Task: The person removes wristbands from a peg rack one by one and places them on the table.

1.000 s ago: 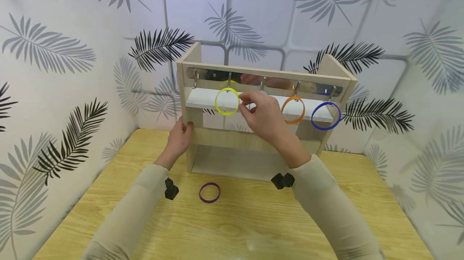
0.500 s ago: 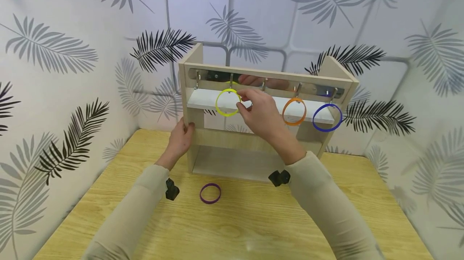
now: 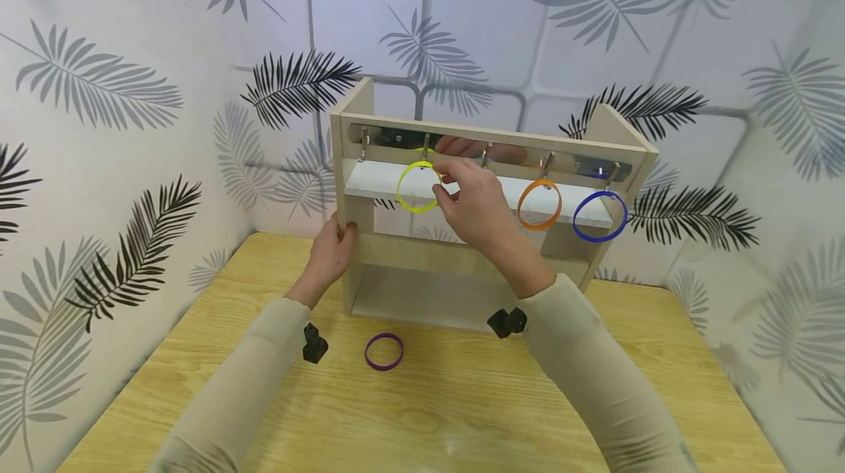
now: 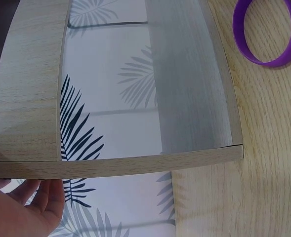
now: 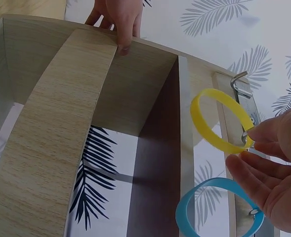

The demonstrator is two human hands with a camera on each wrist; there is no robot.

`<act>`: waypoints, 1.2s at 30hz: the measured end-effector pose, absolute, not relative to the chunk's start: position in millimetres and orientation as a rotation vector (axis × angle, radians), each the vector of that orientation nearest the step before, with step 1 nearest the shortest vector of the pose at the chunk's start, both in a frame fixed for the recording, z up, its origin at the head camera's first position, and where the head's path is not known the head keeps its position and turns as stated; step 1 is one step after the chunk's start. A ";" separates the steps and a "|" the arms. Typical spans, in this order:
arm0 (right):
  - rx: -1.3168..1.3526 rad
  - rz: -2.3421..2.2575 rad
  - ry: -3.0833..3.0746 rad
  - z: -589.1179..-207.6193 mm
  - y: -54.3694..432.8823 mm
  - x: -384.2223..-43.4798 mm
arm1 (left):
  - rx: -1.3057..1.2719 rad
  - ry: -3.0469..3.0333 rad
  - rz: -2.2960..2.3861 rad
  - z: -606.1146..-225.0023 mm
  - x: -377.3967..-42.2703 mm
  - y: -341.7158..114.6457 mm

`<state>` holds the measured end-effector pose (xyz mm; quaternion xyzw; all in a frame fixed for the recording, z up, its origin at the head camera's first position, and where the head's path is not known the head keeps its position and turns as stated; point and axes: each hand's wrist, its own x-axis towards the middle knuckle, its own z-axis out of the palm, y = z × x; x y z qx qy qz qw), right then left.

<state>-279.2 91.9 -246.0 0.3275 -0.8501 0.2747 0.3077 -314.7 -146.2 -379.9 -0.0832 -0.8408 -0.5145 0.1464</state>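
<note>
A yellow silicone wristband hangs from the second hook from the left on a small wooden shelf. My right hand is at the band's right edge, its thumb and index finger apart. In the right wrist view, the fingertips are right by the hook where the yellow band hangs, and a light blue wristband hangs beside it. My left hand grips the shelf's left side panel, with the thumb on the inner face and the fingers outside. In the head view the right hand hides the light blue band.
An orange wristband and a dark blue wristband hang on the hooks to the right. The leftmost hook bears no band. A purple wristband lies on the wooden table in front of the shelf. A patterned wall stands behind.
My right thumb and index finger have parted at the yellow band, which stays hanging on its hook. My left hand keeps its grip. The head view has shifted slightly.
</note>
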 end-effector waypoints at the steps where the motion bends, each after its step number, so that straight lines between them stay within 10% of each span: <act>1: 0.863 0.731 -2.250 -246.2 92.0 -279.6 | -0.241 -2.422 -1.481 -379.5 -314.9 -146.0; 36: 0.790 0.815 -2.290 -246.6 84.4 -284.0 | -0.203 -2.433 -1.471 -381.6 -317.0 -144.7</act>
